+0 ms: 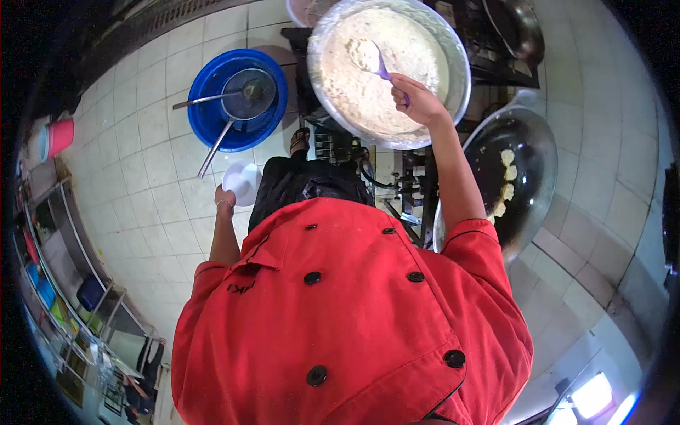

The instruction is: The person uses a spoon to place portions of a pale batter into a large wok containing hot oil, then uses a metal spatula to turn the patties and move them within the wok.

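Note:
In my right hand (417,101) is a purple spoon (382,69), its bowl heaped with pale batter just above a large metal basin. The basin (461,79) holds thick, lumpy batter (366,101) with small bits in it. My left hand (225,197), low at the left, grips the edge of a white bowl (243,183); what the bowl holds is not clear. To the right of my right forearm sits a large dark wok (531,175), with several pale lumps of batter (508,172) in a line on its surface.
A blue plastic tub (197,119) on the tiled floor carries two long-handled strainers (248,95). Another dark pan (512,26) stands at the upper right. Black metal burner stands (419,180) are under the basin and beside the wok. Metal shelves (90,276) and a pink container (60,138) line the left.

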A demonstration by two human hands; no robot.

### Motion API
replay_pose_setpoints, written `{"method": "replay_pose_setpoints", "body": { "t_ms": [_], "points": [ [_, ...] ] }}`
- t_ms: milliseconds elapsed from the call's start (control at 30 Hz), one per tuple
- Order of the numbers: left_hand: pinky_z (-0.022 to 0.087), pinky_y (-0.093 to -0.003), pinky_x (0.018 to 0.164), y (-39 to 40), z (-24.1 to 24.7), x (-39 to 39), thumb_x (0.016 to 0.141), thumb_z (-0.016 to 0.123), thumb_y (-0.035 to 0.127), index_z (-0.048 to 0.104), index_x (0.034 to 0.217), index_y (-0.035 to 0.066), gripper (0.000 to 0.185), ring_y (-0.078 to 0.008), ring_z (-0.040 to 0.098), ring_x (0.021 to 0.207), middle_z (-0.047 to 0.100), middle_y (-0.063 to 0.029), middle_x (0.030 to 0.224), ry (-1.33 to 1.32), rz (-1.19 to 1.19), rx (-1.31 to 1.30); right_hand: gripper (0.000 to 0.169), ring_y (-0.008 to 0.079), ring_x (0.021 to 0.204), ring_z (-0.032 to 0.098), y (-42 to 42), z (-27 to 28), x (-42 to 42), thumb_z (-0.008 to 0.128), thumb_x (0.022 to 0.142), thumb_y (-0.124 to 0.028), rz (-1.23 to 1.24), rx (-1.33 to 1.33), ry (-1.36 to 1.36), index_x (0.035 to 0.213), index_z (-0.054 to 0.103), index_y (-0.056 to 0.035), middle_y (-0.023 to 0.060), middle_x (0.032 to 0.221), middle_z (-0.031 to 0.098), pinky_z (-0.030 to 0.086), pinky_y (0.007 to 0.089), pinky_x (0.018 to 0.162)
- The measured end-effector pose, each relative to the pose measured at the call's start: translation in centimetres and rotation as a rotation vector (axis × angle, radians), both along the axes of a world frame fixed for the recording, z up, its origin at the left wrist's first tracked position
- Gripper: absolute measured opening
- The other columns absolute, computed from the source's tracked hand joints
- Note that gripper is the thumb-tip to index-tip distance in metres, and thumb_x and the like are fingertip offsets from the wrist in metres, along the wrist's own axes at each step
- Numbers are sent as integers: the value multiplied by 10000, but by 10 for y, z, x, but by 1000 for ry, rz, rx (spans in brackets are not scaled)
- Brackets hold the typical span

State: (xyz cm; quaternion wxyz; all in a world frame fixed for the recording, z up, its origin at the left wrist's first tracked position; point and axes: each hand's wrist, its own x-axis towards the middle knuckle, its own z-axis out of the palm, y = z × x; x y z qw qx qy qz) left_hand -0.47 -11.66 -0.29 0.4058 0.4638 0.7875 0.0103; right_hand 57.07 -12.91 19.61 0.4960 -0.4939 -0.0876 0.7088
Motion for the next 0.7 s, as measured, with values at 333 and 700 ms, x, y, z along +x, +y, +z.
{"method": "replay_pose_setpoints", "body": {
  "t_ms": [333,700],
  "points": [
    [473,-361,774,-29,-3,60,659,440,58,560,1077,-47,448,-319,609,900,626,-199,966,15,-161,36,292,44,552,307,-49,40,88,490,894,-148,-5,54,-369,1157,523,-27,-57,658,375,246,187,480],
    [497,-358,721,-45,12,84,669,448,54,526,1114,-38,461,-287,615,855,620,-187,966,81,-232,83,302,38,568,309,-266,63,343,478,915,-149,-142,-78,-445,1204,502,-68,-61,666,383,253,169,483]
  ]
}}
